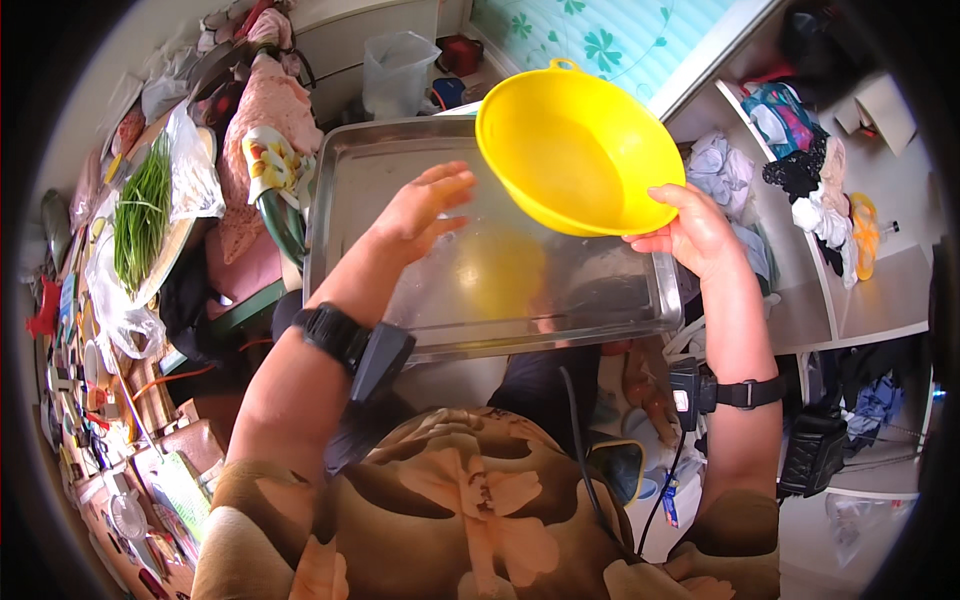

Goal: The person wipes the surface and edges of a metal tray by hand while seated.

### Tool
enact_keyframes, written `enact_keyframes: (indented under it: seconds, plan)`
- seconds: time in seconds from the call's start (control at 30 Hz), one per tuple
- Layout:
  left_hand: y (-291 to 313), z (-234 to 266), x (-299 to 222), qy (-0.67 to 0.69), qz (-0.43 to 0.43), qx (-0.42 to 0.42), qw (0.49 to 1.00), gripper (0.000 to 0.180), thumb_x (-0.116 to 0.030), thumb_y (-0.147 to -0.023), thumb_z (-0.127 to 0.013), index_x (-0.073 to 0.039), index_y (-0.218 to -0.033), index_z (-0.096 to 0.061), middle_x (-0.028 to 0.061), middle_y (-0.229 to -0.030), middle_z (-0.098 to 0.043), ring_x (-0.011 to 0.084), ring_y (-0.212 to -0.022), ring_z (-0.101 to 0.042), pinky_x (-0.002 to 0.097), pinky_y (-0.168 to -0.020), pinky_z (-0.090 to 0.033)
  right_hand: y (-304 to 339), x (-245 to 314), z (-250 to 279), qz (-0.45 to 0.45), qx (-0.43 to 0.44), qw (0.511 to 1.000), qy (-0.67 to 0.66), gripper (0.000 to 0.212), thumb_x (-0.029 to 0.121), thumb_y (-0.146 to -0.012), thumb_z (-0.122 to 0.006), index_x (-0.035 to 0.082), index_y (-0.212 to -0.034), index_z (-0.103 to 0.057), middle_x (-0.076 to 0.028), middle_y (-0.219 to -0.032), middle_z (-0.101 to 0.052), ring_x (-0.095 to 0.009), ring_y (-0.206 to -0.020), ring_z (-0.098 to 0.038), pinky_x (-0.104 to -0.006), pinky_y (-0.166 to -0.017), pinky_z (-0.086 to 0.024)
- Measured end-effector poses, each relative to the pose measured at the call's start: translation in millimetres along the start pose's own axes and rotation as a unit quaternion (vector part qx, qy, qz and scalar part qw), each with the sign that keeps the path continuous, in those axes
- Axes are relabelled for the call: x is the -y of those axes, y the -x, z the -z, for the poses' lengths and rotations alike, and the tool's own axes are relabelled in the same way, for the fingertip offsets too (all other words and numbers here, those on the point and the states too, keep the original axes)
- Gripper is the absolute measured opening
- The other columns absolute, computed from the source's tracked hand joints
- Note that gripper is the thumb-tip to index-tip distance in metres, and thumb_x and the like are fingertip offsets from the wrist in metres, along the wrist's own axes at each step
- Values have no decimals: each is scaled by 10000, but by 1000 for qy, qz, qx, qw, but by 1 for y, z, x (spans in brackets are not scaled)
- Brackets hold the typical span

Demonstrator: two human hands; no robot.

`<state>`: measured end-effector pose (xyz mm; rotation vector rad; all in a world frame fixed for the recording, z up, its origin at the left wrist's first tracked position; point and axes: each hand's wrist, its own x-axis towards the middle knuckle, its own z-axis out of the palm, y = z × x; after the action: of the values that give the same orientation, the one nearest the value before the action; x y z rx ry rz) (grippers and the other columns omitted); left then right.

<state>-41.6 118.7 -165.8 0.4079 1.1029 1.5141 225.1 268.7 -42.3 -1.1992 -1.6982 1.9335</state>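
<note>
A yellow plastic basin point(590, 150) with a small loop on its rim is tilted in the air, its inside facing me. My right hand point(690, 228) grips the rim at the lower right, thumb on the inner side. To the left of the basin, apart from it, my left hand point(425, 212) is raised with its fingers spread and nothing in it. Under both hands lies a large rectangular metal tray point(390, 320), whose shiny bottom reflects the basin's yellow. No other thing shows in the basin.
At left, a bunch of long green stalks point(143, 215) lies on a round board beside white plastic bags point(190, 165). A clear plastic bag point(397, 75) stands behind the tray. Shelves point(880, 300) with clothes and an orange slipper point(864, 235) are at right.
</note>
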Motion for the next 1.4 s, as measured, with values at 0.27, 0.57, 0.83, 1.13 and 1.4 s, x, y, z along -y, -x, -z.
enact_keyframes:
  seconds: [0.27, 0.57, 0.83, 1.13, 1.4]
  plan:
    - [25, 28, -18, -534, -182, 13, 826, 630, -341, -892, -629, -72, -1415, -402, 158, -1336, -531, 271, -1249, -487, 360, -1038, -365, 25, 22, 69, 34, -93, 990, -96, 381, 202, -928, -466, -49, -1214, -481, -242, -972, -660, -337, -825, -686, -449, -767, -576]
    - [29, 6, -19, -248, -34, -18, 968, 526, -135, -840, -659, -34, -1331, -501, 139, -1314, -553, 242, -1224, -506, 344, -1026, -377, 99, 53, 208, 50, -335, 934, -113, 411, 189, -929, -478, -35, -1267, -405, -300, -1163, -566, -385, -1037, -620, -439, -928, -504]
    - [14, 65, -3, -595, -219, -65, 770, 501, -91, -823, -609, -19, -1309, -515, 176, -1261, -582, 265, -1210, -530, 373, -1040, -387, 141, 38, 303, 93, -462, 866, -167, 446, 97, -937, -418, 14, -1357, -295, -249, -1291, -496, -428, -1024, -613, -462, -880, -538]
    - [37, 86, 14, -592, -172, -160, 771, 457, -72, -814, -608, -29, -1266, -557, 162, -1252, -586, 281, -1170, -549, 377, -1007, -418, 146, 1, 389, 86, -530, 814, -224, 383, 185, -976, -387, 103, -1348, -355, -188, -1270, -518, -400, -925, -647, -495, -838, -553]
    - [56, 68, 19, -653, -180, -178, 714, 436, -44, -787, -625, -22, -1220, -572, 174, -1235, -582, 307, -1180, -535, 374, -1022, -397, 153, -24, 440, 118, -506, 799, -302, 384, 277, -983, -428, 60, -1300, -418, -183, -1262, -499, -408, -1004, -591, -520, -850, -542]
